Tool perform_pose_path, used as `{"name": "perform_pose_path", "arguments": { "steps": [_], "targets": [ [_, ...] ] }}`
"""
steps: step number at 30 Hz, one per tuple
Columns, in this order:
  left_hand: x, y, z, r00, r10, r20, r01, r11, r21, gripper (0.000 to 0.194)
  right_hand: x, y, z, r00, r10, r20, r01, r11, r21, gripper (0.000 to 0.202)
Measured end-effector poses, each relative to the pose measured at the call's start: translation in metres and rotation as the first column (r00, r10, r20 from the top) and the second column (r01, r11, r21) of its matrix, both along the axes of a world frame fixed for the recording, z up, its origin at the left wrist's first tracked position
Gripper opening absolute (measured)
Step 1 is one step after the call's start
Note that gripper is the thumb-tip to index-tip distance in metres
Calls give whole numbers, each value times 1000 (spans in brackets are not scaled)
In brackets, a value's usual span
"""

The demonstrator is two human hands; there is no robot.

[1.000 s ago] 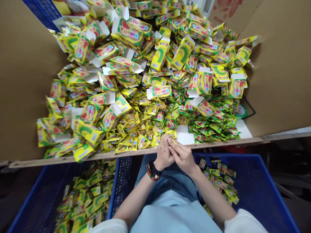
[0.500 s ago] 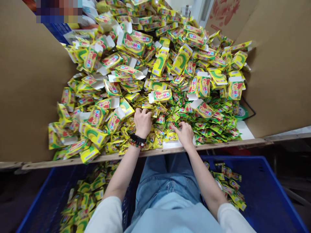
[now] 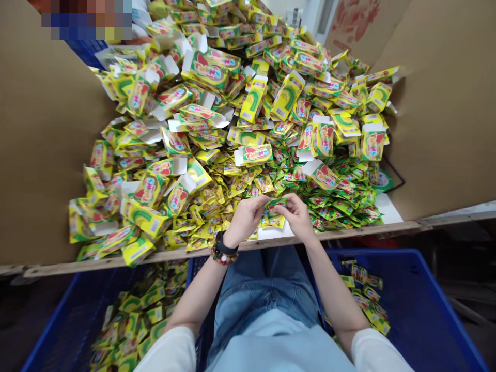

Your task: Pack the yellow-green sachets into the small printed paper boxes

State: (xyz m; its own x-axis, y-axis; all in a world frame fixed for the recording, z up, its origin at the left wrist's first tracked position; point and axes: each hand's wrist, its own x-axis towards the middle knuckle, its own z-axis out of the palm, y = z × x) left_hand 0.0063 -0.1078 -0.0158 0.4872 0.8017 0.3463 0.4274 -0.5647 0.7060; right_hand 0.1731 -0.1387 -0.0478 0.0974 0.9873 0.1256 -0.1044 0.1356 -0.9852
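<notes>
While I look down through the head camera, smooth brown cardboard walls, one on the left (image 3: 42, 139) and one on the right (image 3: 449, 119), close in the work surface. Below its edge sit two blue plastic crates, the left one (image 3: 46, 330) and the right one (image 3: 418, 310), each holding small yellow-green cartons. Between the walls rises a heap of glossy TWINS cartons (image 3: 207, 70), rectangular, many with white flaps open; it blocks the space straight beyond my hands. A rough wooden strip (image 3: 341, 235) runs along the near edge, under my wrists. Nearer than the heap spread crinkled foil sachets, yellow ones (image 3: 209, 206) to the left and green ones (image 3: 344, 199) to the right. Beside the right wall I see a bent black rod (image 3: 399, 175) and a flat, round green item (image 3: 383, 181).

My left hand (image 3: 246, 219), with a black band (image 3: 225, 243) and round-beaded bracelet (image 3: 223, 257) at the wrist, has its thumb and fingertips nearly closed on one end of a shiny green sachet (image 3: 276, 205). My right hand (image 3: 298, 219) pinches the other end, fingers curled. That sachet is between both hands, above the near edge. Yellow packaging (image 3: 273, 222) shows just below it; whether I hold that too, I cannot tell.
</notes>
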Motion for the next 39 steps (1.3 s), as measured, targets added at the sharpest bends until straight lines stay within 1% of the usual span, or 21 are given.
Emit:
{"name": "perform_pose_path", "arguments": {
  "steps": [1, 2, 3, 4, 6, 7, 9, 11, 12, 13, 15, 16, 19, 22, 25, 27, 30, 32, 35, 37, 39],
  "targets": [
    [2, 4, 2, 1000, -8, 29, 9, 999, -37, 22, 0, -1, 0, 999, -30, -42, 29, 999, -28, 27],
    [4, 11, 4, 998, 27, 64, -22, 997, -75, 22, 1, -2, -1, 994, -79, -74, 76, 996, -50, 31],
    [5, 21, 7, 990, 104, 97, -93, 989, -114, 21, 3, -4, -2, 987, -134, -93, 128, 990, -66, 35],
    [6, 33, 10, 969, 216, 122, -196, 968, -156, 22, 4, -7, -3, 978, -183, -102, 175, 981, -79, 40],
    [9, 64, 16, 877, 462, 132, -423, 872, -245, 34, 7, -14, -4, 967, -232, -101, 223, 970, -96, 42],
    [11, 80, 18, 839, 531, 121, -476, 823, -309, 40, 9, -18, -4, 968, -234, -95, 225, 969, -99, 38],
    [17, 105, 21, 821, 558, 120, -454, 765, -456, 40, 11, -24, -3, 970, -228, -80, 221, 971, -88, 31],
    [24, 118, 20, 830, 530, 177, -359, 748, -558, 30, 13, -29, -3, 971, -229, -62, 226, 972, -59, 26],
    [27, 119, 19, 828, 518, 213, -318, 748, -582, 25, 15, -32, -3, 970, -235, -53, 233, 971, -42, 24],
    [28, 116, 18, 822, 515, 244, -299, 754, -584, 20, 17, -34, -3, 969, -243, -44, 242, 970, -25, 22],
    [26, 102, 17, 800, 531, 280, -331, 779, -532, 14, 22, -38, -3, 965, -260, -28, 260, 966, -3, 20],
    [23, 92, 16, 786, 547, 287, -375, 793, -481, 15, 25, -40, -2, 964, -264, -29, 264, 964, 0, 19],
    [16, 54, 14, 763, 579, 287, -511, 812, -282, 28, 27, -47, 1, 967, -244, -78, 244, 970, -7, 21],
    [22, 13, 3, 794, 560, 236, -545, 828, -131, 32, 22, -53, 11, 953, -258, -156, 265, 964, 21, 21],
    [38, -25, -17, 862, 502, 75, -505, 863, 31, 37, 14, -55, 24, 937, -294, -190, 316, 944, 97, 20],
    [47, -43, -31, 884, 468, -3, -465, 879, 100, 46, 12, -54, 32, 955, -278, -102, 290, 948, 133, 19],
    [51, -57, -48, 893, 450, 11, -446, 881, 155, 53, 17, -52, 37, 955, -236, 182, 213, 967, 141, 14],
    [50, -59, -56, 900, 433, 49, -433, 877, 208, 54, 22, -51, 40, 908, -228, 350, 182, 970, 159, 13],
    [47, -60, -65, 909, 408, 90, -417, 869, 268, 60, 28, -50, 44, 858, -198, 474, 119, 974, 191, 13],
    [47, -61, -69, 904, 411, 113, -426, 868, 254, 62, 30, -50, 49, 832, -124, 541, 35, 985, 171, 14],
    [48, -63, -74, 906, 406, 122, -424, 878, 221, 62, 30, -50, 53, 766, -47, 641, -48, 990, 130, 16]
  ]
}}
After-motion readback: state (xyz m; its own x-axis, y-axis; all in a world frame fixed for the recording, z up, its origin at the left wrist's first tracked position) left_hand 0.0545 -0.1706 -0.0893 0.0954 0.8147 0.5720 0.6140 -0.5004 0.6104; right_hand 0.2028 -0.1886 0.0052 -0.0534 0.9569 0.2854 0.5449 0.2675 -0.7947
